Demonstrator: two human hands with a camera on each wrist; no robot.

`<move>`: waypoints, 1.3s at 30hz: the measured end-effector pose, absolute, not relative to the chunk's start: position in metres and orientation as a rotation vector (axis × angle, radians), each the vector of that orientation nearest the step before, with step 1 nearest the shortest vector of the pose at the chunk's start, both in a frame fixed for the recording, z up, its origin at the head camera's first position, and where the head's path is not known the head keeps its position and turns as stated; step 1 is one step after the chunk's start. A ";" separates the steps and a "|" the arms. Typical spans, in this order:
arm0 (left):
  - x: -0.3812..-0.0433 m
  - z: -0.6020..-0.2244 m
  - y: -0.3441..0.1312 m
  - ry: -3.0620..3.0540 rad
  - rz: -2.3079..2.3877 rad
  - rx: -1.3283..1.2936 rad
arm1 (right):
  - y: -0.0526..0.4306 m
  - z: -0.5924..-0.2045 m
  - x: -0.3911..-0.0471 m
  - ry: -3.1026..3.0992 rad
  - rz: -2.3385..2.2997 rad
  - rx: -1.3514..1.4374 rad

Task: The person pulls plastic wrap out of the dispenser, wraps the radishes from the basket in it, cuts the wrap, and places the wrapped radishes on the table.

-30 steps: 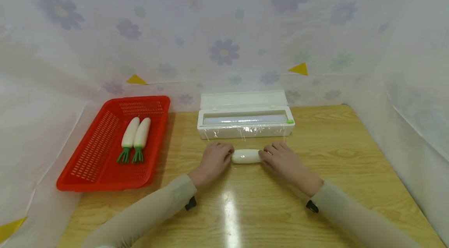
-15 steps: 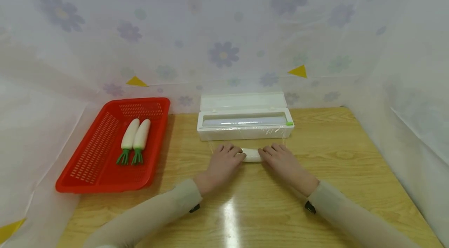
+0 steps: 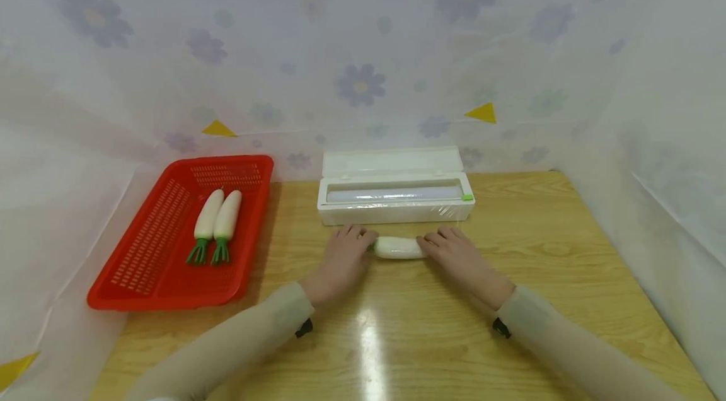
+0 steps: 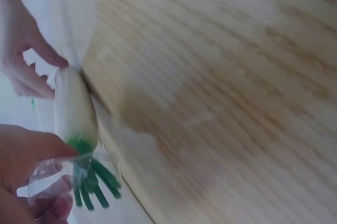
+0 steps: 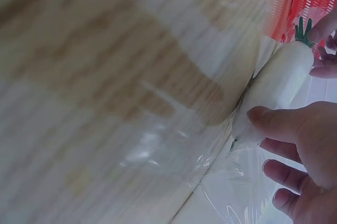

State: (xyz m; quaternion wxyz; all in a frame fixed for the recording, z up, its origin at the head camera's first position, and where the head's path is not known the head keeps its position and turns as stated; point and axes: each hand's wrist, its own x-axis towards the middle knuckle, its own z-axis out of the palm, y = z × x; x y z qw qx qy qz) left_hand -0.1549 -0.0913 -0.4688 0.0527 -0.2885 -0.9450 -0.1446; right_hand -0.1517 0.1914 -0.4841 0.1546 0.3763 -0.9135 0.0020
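Observation:
A white radish (image 3: 397,248) with a green top lies crosswise on the table in front of the cling film box, wrapped in clear film. My left hand (image 3: 342,262) pinches its green-topped end; in the left wrist view the thumb rests at the green collar (image 4: 80,146), with loose cling film (image 4: 45,184) over the curled fingers. At the tapered end, my right hand (image 3: 462,262) grips with thumb and fingers, and in the right wrist view film (image 5: 231,195) spreads out beside it. The white cling film box (image 3: 397,214) stands behind with its lid up and its roll showing.
At the left, a red plastic basket (image 3: 170,300) holds two more white radishes (image 3: 218,215) with green tops. A flowered cloth (image 3: 363,41) hangs behind the wood-grain table (image 3: 442,344) and along its sides.
My left hand moved right over the radish, then back left to its end, baring more of the white body and the green collar. My right hand has stayed nearly in place.

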 end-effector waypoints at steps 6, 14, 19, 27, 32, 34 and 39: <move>-0.164 -0.462 -0.109 -2.926 -0.583 -0.828 | 0.192 -0.485 -0.155 -2.615 -0.009 1.088; -0.170 -0.450 -0.124 -2.981 -0.697 -0.761 | 0.195 -0.485 -0.155 -2.625 -0.004 1.097; -0.175 -0.442 -0.133 -3.024 -0.824 -0.786 | 0.195 -0.484 -0.156 -2.598 0.006 1.112; -0.190 -0.428 -0.151 -3.062 -1.088 -0.865 | 0.196 -0.484 -0.159 -2.547 -0.037 1.157; -0.196 -0.428 -0.159 -3.120 -1.184 -0.798 | 0.195 -0.484 -0.160 -2.540 -0.044 1.162; -0.195 -0.427 -0.159 -3.125 -1.092 -0.729 | 0.195 -0.483 -0.161 -2.537 -0.040 1.162; -0.179 -0.426 -0.137 -2.970 -0.585 -0.662 | 0.196 -0.483 -0.161 -2.548 -0.022 1.170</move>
